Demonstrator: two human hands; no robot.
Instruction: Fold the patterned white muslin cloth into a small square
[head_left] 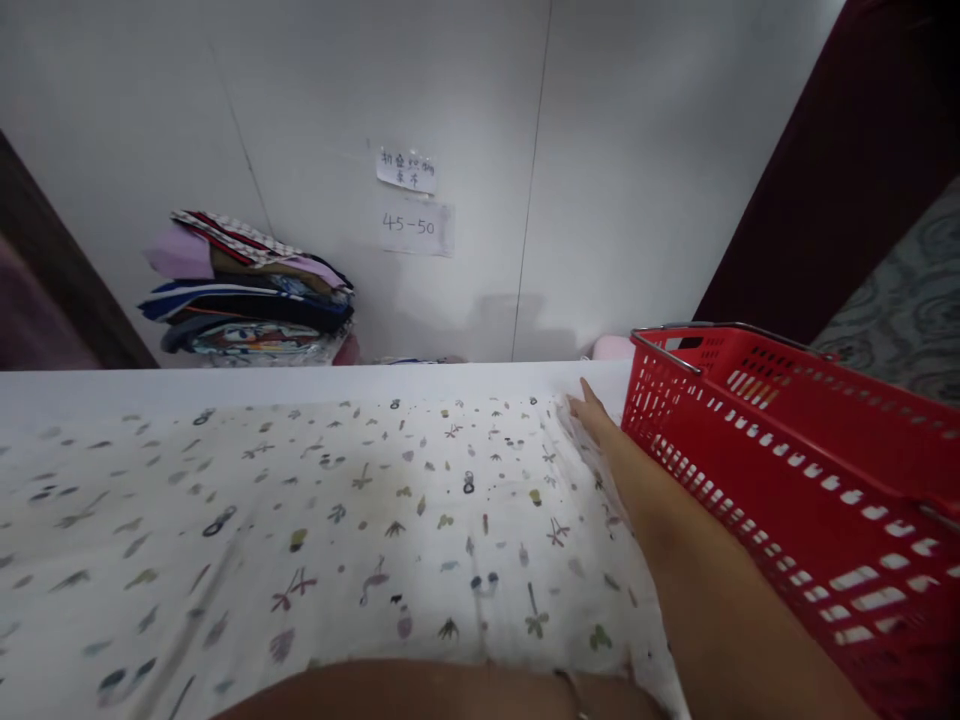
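Observation:
A white cloth (420, 500) printed with small plants, flamingos and sunglasses lies spread over the white table (487, 376). My right hand (590, 408) reaches to its far right corner and pinches the edge there, one finger stretched forward. Along that right edge the fabric is slightly gathered beside my forearm. My left arm crosses the bottom of the view, with a thin band at the wrist. Close to the near right part of the cloth is my left hand (619, 695), cut off by the frame; its fingers are hidden.
On the right stands a red perforated basket (757, 450) with metal handles, close beside my right arm. A stack of folded fabrics (255, 295) rises behind the table at the left. Two paper signs (416, 228) are stuck on the pale wall. A dark curtain (832, 170) hangs at the right.

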